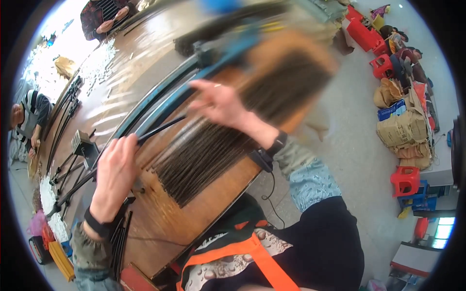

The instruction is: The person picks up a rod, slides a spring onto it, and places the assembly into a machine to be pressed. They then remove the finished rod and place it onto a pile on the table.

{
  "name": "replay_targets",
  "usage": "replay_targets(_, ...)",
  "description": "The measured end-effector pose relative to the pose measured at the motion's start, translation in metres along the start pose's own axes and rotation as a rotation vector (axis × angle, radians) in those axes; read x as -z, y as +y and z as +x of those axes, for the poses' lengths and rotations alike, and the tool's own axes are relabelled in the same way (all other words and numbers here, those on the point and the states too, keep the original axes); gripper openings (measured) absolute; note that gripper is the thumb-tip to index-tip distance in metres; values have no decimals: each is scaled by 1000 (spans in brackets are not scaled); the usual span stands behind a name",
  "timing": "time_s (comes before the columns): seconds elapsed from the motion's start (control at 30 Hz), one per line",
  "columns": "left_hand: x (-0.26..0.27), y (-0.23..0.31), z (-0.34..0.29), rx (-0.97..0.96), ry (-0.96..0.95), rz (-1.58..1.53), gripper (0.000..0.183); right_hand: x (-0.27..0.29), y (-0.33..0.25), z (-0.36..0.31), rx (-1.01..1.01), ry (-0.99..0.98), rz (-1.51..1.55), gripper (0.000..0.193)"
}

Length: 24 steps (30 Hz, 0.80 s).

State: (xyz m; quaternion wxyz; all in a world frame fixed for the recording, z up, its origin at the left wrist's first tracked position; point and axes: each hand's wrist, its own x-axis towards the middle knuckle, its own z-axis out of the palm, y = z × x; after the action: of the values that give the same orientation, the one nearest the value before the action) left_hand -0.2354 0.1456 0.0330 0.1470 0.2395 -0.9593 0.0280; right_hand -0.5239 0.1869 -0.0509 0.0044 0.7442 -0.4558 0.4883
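My left hand is closed around a long black rod, which slants up from the lower left. The rod's upper end stops just short of my right hand. That hand is slightly blurred, its forefinger stretched out and the other fingers partly bent, with nothing plainly held in it. Below it lies a dense bundle of dark, ridged rods on a wooden table. A long blue metal rail runs beyond both hands, and a grey metal block stands left of my left hand.
Several black rods lie farther left, near a person in stripes. Another person works at the far side. Small white pieces are scattered there. Red stools and cardboard line the right side.
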Motion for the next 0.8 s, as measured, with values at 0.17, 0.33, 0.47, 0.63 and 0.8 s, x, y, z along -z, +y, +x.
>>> replay_targets(0.17, 28, 2, 5, 77, 50, 27, 22, 3, 41, -17, -340, 102, -66, 36)
replay_targets(0.33, 26, 0, -8, 35, -141, 147, 20, -23, -32, 2, -109, -84, -189, 41)
replay_targets(0.47, 45, -4, -17, 172, -25, 161, 19, -9, -27, 9, 11, 40, 222, 32)
replay_targets(0.63, 47, 3, -38, 161, -23, 152, 23, -13, -45, 10, -249, -51, 303, 19)
replay_targets(0.8, 61, 6, -59, 239, -60, 173, 26, -14, -38, 8, -239, -122, 428, 14)
